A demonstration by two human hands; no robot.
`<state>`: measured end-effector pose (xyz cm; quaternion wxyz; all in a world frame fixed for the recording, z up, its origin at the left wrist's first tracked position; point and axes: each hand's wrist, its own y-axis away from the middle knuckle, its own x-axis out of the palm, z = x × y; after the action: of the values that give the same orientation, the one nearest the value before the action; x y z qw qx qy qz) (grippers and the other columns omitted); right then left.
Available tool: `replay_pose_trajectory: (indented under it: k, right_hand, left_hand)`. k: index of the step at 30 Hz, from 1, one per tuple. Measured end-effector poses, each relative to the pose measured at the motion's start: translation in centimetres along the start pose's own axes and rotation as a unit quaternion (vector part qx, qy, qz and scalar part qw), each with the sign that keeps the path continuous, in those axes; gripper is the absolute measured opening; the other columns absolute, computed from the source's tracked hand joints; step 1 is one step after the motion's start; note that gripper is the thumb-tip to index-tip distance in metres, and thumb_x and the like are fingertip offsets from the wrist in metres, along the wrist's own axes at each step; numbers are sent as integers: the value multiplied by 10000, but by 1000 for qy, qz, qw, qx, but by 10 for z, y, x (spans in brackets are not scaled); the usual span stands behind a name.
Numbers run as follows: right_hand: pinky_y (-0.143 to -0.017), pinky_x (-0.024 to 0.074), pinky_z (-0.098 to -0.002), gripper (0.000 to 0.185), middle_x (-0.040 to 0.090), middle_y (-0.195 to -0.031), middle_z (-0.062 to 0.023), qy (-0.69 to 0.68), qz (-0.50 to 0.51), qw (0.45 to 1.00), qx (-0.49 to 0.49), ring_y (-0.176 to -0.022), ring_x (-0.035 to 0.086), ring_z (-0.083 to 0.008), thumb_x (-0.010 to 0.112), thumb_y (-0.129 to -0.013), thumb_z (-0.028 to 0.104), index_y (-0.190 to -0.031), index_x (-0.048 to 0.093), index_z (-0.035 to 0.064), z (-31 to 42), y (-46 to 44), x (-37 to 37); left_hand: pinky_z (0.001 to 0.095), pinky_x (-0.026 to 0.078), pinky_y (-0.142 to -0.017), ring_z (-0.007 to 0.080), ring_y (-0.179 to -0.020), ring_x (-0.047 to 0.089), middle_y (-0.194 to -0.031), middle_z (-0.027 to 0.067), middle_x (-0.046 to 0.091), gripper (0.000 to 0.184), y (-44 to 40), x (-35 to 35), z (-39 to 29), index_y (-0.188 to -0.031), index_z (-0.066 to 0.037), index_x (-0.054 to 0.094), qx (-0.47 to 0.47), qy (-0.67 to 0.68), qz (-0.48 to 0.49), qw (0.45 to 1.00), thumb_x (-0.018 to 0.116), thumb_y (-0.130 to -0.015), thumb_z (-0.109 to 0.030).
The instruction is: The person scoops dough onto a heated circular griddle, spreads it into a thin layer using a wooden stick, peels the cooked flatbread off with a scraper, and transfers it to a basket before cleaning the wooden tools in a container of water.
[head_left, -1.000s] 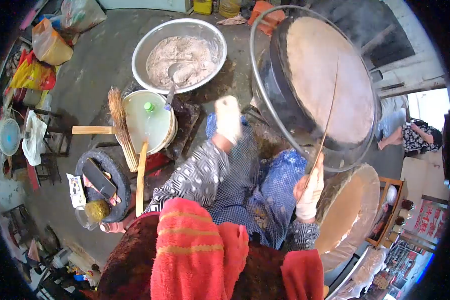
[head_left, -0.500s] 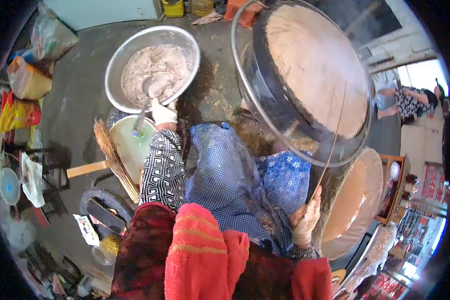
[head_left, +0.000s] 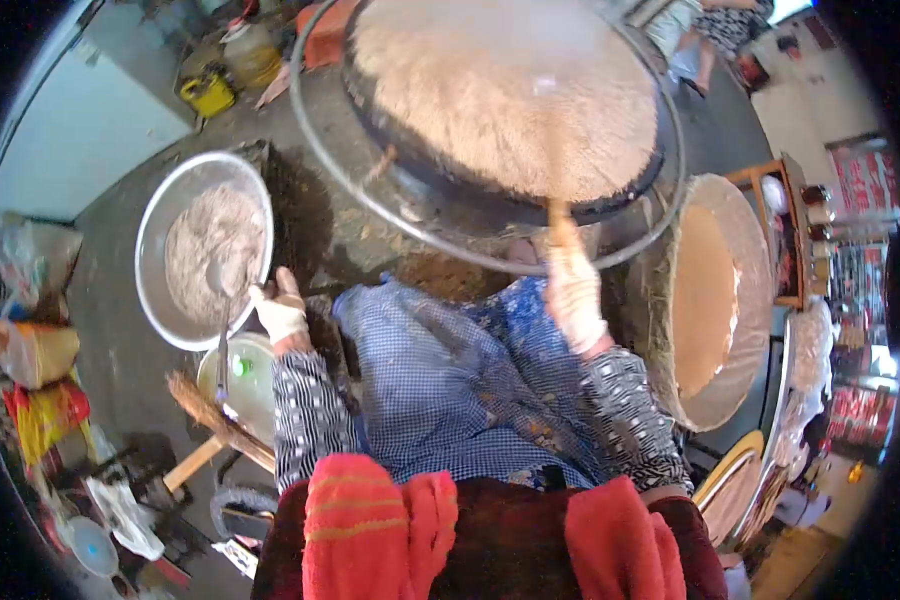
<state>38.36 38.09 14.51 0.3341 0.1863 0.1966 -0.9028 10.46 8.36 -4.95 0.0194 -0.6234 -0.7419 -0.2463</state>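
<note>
My left hand (head_left: 282,308), in a white glove, is open with its fingers apart beside the rim of a metal bowl (head_left: 148,265). Thick greyish-pink batter (head_left: 208,232) fills part of the bowl, and a ladle (head_left: 222,350) rests in it with its handle over the near rim. My right hand (head_left: 576,295), also gloved, is closed round a long thin spatula (head_left: 557,175), blurred by motion. The spatula reaches forward over a large round griddle (head_left: 425,192), where a wide pale-brown pancake (head_left: 450,110) lies. Steam blurs its far part.
A metal ring (head_left: 315,130) surrounds the griddle. On the right, a round cloth-lined container (head_left: 745,330) holds a brown flat layer. Below the bowl stand a greenish basin (head_left: 255,375) and a brush (head_left: 205,405). Another person (head_left: 730,25) is at the far upper right.
My left hand has come off the ladle. My right hand has moved forward from near my lap with the spatula, now over the griddle. The view has turned, shifting the bowl left.
</note>
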Motion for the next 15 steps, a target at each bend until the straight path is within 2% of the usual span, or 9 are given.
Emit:
replay_pose_trajectory:
  k: [1,2,5,6,8,11,13,14,15]
  right_hand:
    - [-731,539,-312,370,670,-981,-116,38,-3,994,-105,-859,638,-217,477,-992,156,-1340,488,31,-3,-2,15]
    - [-697,522,-264,378,636,-916,-71,10,31,998,-51,-787,606,-166,512,-979,174,-1326,508,24,11,12,32]
    - [-462,419,-215,415,593,-834,7,-161,184,933,264,-535,501,-85,533,-968,171,-1380,488,165,63,11,38]
    - [-384,385,-199,440,578,-807,33,-190,198,909,313,-451,466,-58,540,-964,170,-1398,481,212,72,12,32]
    - [-396,388,-201,424,564,-750,37,-212,111,947,215,-464,466,-55,533,-970,185,-1391,480,185,51,10,9]
    - [-443,406,-208,386,565,-750,33,-282,12,942,179,-508,472,-61,514,-984,198,-1362,496,125,-10,2,-60]
    - [-474,418,-212,371,565,-750,30,-301,15,944,134,-537,477,-65,502,-993,207,-1343,507,84,-69,-1,-101]
    - [-396,371,-204,367,528,-698,73,-67,-86,981,163,-453,412,-35,502,-1000,256,-1332,516,98,-68,-2,-92]
    - [-441,414,-198,346,560,-743,63,-326,-165,886,285,-494,449,-41,494,-1004,226,-1321,525,91,-59,-12,-90]
  left_hand:
    - [308,502,-846,203,-912,516,-978,68,535,294,5,6,12,-1155,-21,517,-59,86,26,994,591,-950,-217]
    - [336,499,-837,207,-900,509,-994,84,537,355,44,47,-24,-1148,-25,528,-208,169,-53,962,604,-937,-301]
    - [371,428,-940,255,-995,512,-1101,131,550,446,83,102,-51,-1227,14,524,124,-126,39,984,557,-949,-333]
    - [387,384,-1004,286,-1069,509,-1189,165,549,441,82,113,-67,-1262,32,511,263,-227,94,933,505,-976,-303]
    - [434,346,-1048,370,-1184,470,-1277,218,515,402,59,141,-99,-1255,18,523,559,-379,174,717,490,-968,-261]
    - [501,289,-1090,415,-1236,426,-1283,226,503,394,31,174,-135,-1247,-34,541,617,-552,344,444,551,-896,-214]
    - [517,271,-1095,406,-1226,437,-1203,205,557,398,28,181,-133,-1147,-48,598,588,-615,409,330,596,-813,-264]
    - [495,278,-1094,375,-1192,478,-1141,177,598,387,40,185,-131,-1096,-64,632,598,-621,417,288,611,-783,-292]
    - [490,298,-1074,363,-1142,502,-1050,167,612,355,51,188,-119,-1002,-69,651,584,-640,418,273,629,-742,-309]
